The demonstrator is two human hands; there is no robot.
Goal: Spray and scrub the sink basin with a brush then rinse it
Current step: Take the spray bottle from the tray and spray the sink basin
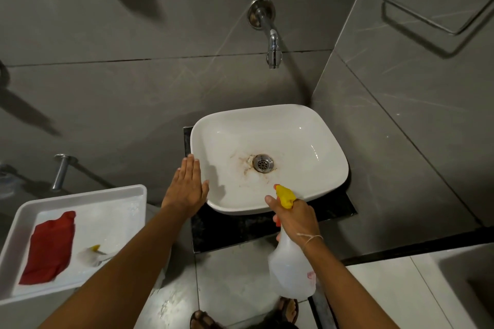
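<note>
While right hand (294, 215) grips spray bottle (291, 272), nozzle (284, 195) faces sink (315, 141).

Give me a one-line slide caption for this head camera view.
Right hand aims spray bottle at stained sink basin; left hand rests flat on its rim.

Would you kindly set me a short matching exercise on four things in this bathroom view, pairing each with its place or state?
Things:
1. spray bottle
2. red cloth
3. left hand
4. tap

Places or states:
A. lying in the white tray
B. mounted on the wall above the sink basin, no water running
C. held in the grip of the right hand, yellow nozzle pointing into the basin
D. flat and open against the basin's left rim

Pairs: 1-C, 2-A, 3-D, 4-B
</note>
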